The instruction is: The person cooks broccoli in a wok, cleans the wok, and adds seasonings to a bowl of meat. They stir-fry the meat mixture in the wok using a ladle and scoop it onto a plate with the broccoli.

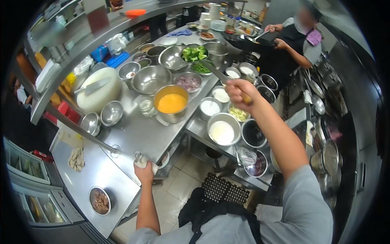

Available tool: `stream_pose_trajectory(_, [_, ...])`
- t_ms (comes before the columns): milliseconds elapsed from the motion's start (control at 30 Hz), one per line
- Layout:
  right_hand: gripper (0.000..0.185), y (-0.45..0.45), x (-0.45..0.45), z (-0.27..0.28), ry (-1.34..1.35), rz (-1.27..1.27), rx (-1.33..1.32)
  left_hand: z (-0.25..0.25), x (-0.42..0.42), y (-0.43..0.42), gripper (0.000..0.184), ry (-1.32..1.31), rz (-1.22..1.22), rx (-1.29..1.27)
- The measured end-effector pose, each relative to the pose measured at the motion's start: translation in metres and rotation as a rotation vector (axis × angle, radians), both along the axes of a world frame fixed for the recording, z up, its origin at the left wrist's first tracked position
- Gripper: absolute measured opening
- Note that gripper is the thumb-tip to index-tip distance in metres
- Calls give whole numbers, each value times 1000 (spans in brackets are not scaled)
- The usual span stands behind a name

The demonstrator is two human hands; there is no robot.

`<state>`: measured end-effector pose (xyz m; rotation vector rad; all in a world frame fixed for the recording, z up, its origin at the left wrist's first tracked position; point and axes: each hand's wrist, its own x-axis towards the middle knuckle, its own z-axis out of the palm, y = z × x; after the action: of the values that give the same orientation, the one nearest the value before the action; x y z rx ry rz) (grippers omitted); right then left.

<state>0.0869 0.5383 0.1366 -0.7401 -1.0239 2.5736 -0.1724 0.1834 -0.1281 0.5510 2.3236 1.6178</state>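
Note:
My right hand (pixel 240 94) is wrapped round the wooden handle of a long metal utensil (pixel 219 74). Its far end reaches toward a bowl of chopped green vegetables (pixel 200 67) and a bowl of broccoli (pixel 194 53); the kind of head it has is unclear. Down at the steel table's edge, my left hand (pixel 144 172) is closed on a crumpled whitish cloth (pixel 141 161). Between the hands stand a pot of orange-yellow liquid (pixel 171 103) and a bowl of chopped purple onion (pixel 188 82). Below my right forearm is a pot of white liquid (pixel 222 132).
At the upper right another person (pixel 298 40) holds a black wok (pixel 254 42). A cleaver (pixel 96 86) lies on a round white chopping board (pixel 99 97). A bowl of brown meat pieces (pixel 100 201) sits lower left. A metal post (pixel 81 129) rises from the table.

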Motion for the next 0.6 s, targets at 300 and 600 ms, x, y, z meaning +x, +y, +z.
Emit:
stream_pose_trajectory(300, [41,80,-157,-87,-887,-140,1798,-23,-12,-6,39,22,74,153])
stream_pose_trajectory(600, [24,-80,82,-37,399,-215,-222,-20,-14,-4,36,-132,-119,160])
